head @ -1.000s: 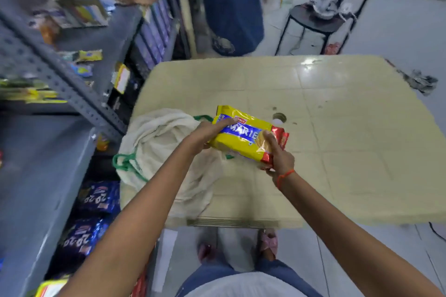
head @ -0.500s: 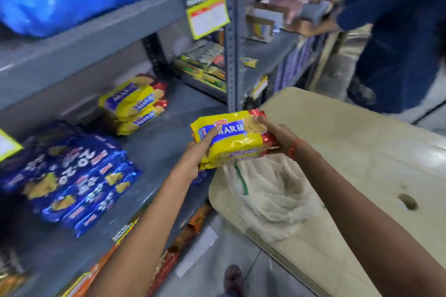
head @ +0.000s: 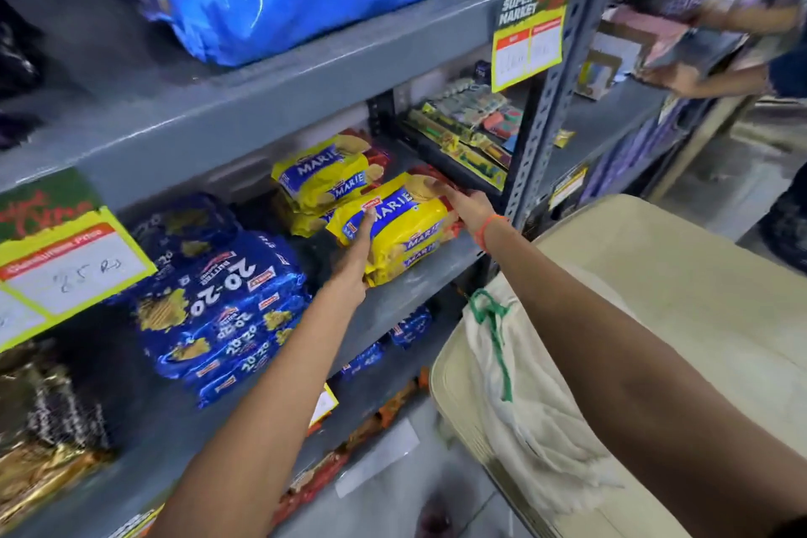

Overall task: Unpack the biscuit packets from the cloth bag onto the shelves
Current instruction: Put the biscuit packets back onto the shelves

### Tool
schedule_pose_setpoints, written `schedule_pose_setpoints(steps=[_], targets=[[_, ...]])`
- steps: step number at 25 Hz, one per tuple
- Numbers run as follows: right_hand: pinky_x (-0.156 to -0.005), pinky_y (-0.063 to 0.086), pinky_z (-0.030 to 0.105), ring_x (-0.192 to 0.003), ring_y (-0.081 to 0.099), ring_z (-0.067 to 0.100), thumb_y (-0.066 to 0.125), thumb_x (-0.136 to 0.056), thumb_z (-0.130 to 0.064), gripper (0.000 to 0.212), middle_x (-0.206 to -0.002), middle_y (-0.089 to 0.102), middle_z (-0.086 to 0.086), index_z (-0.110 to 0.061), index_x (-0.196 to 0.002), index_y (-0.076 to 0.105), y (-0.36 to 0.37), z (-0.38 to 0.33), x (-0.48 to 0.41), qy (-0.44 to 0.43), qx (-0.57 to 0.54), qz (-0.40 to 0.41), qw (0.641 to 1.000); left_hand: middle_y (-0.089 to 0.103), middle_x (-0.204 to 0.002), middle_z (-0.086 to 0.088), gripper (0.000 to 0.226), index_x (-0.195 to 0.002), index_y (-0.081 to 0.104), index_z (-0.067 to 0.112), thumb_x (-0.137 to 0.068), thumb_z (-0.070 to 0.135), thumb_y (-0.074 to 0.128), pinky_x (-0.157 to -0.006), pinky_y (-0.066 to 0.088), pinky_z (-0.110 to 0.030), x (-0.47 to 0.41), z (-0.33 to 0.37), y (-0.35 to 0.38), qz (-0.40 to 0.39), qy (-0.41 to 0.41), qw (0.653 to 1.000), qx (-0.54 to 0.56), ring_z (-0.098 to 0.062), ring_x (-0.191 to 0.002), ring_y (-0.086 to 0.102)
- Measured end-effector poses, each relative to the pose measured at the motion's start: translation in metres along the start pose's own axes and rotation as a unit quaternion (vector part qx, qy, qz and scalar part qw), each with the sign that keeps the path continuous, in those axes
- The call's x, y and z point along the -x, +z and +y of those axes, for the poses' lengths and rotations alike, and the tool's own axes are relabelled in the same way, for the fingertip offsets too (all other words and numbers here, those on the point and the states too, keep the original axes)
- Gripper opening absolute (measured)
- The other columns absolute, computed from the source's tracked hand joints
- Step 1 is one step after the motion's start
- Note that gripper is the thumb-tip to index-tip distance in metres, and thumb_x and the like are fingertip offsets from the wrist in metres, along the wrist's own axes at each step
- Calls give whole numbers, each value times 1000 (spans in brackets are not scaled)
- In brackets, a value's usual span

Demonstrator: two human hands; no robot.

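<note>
Your left hand [head: 356, 251] and right hand [head: 463, 203] grip Marie biscuit pack [head: 393, 232] at both ends, over grey middle shelf [head: 406, 284], beside stacked Marie packs [head: 325, 175].

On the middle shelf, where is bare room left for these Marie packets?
Bare grey shelf shows in front of the held Marie packets, toward the upright post. Crowded: stacked Marie packets behind, blue 20-20 packs to the left.

glossy plastic Marie packet [head: 395, 227], matt metal shelf [head: 406, 288]
</note>
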State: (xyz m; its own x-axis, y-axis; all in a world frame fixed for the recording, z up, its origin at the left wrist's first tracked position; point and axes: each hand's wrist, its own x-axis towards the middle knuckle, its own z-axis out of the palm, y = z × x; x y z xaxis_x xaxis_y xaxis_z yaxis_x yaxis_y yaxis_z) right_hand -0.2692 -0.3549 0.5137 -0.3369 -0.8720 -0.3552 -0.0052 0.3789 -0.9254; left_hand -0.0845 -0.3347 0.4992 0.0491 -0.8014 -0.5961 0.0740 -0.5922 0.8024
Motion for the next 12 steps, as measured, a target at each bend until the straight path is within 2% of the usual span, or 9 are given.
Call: schedule_pose_setpoints(steps=[2,3,5,7,8,9,10,12], targets=[[-67,54,43,-72,61,27,75,-67,-50,61,-83,66,16,-3,-105,68,2,1,-7,-9,-11,-8,1000,65,-120,0,97,-127,54,26,-49,83,62,-75,54,-34,8,7,3,2,6,1000,10,-22,-105,65],[-71,54,44,-77,62,28,74,-67,-50,65,-90,68,20,-1,-109,66,2,1,-7,-10,-8,-10,1000,64,-120,-1,86,-125,55,23,-59,78,61,-76,54,-35,9,7,6,14,9,1000,8,-23,-105,64],[-78,55,41,-88,65,28,70,-70,-55,68,-101,70,17,-1,-112,65,-2,-1,-1,-9,5,-3,1000,62,-125,-8,77,-121,56,15,-68,70,63,-89,53,-41,11,8,11,91,20,996,-14,-28,-111,62],[-73,50,30,-92,61,26,65,-76,-54,54,-94,68,13,-5,-99,67,-16,-2,15,-3,32,5,999,45,-142,-21,88,-135,41,2,-74,61,64,-107,40,-48,18,5,18,185,57,976,-105,-38,-131,44],[-70,46,29,-95,61,32,64,-80,-50,46,-93,66,22,-5,-91,64,-27,2,23,1,46,3,999,28,-151,-28,95,-143,27,-4,-78,54,64,-115,29,-48,28,2,26,195,92,964,-155,-41,-140,27],[-69,46,33,-99,61,38,63,-83,-45,42,-97,62,32,-4,-89,61,-43,12,34,10,52,-9,999,11,-154,-33,98,-146,14,-9,-82,46,65,-119,17,-46,45,-5,39,192,146,951,-192,-42,-145,11],[-70,47,37,-97,61,40,62,-84,-42,41,-95,59,34,-1,-92,59,-56,22,44,27,50,-35,998,0,-155,-34,98,-147,8,-10,-84,39,65,-121,10,-44,58,-14,50,187,213,934,-217,-41,-147,1],[-73,47,30,-80,63,26,60,-87,-39,31,-88,60,16,-9,-94,58,-90,49,69,60,53,-79,994,-4,-156,-30,92,-147,11,-9,-84,30,65,-121,8,-39,85,-42,76,169,335,891,-257,-38,-148,0]])
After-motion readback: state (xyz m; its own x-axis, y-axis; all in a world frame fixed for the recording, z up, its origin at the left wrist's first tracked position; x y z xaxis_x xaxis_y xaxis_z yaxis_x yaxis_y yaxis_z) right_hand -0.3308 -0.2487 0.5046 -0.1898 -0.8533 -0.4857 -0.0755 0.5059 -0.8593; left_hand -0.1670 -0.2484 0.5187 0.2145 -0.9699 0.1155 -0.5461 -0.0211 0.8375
